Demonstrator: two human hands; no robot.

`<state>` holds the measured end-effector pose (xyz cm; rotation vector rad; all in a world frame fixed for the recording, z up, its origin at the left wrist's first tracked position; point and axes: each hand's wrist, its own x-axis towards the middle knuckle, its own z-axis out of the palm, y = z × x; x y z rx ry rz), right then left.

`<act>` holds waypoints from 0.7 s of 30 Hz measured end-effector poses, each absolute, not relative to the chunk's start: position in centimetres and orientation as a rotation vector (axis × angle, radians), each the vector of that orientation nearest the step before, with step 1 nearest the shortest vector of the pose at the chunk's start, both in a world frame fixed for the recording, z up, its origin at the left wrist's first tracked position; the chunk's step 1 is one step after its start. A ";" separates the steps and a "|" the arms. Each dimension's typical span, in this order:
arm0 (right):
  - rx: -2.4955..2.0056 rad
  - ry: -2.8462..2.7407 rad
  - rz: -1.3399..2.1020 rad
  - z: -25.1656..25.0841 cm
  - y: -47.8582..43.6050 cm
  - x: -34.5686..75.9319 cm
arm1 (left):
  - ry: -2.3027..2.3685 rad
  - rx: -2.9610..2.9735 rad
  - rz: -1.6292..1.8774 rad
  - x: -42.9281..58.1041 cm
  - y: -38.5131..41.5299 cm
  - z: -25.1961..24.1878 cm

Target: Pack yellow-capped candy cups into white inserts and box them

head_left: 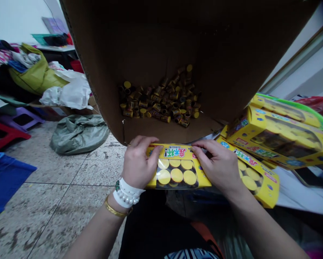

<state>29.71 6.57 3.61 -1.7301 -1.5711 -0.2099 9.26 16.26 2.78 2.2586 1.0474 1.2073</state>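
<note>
Between my two hands is a yellow windowed box (177,152), held just in front of a large cardboard carton. Round yellow lids show in rows through its clear window. My left hand (141,158) grips the box's left end, thumb on the top face and fingers over the far edge. At the right end, my right hand (218,163) holds it the same way, with its thumb near the printed lettering. Inside the carton (161,131), many small yellow-lidded tubs (161,100) lie loose in a heap.
More yellow windowed boxes (291,135) are stacked at the right, one lying flat (269,190) beside my right forearm. A grey-green sack (79,133) lies on the speckled floor at the left. Also there are a blue bin (8,183), a purple stool (25,117) and piled bags (69,91).
</note>
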 end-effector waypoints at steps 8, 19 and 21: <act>-1.863 -1.686 -0.139 4.1 7.1 30.1 | 1.185 2.318 1.127 9.3 16.7 3.1; -1.926 -1.585 -0.032 4.0 8.4 29.8 | 0.978 2.237 1.006 10.3 17.7 3.6; -1.839 -1.609 0.003 3.9 8.1 29.5 | 0.907 2.269 1.003 10.2 17.4 3.5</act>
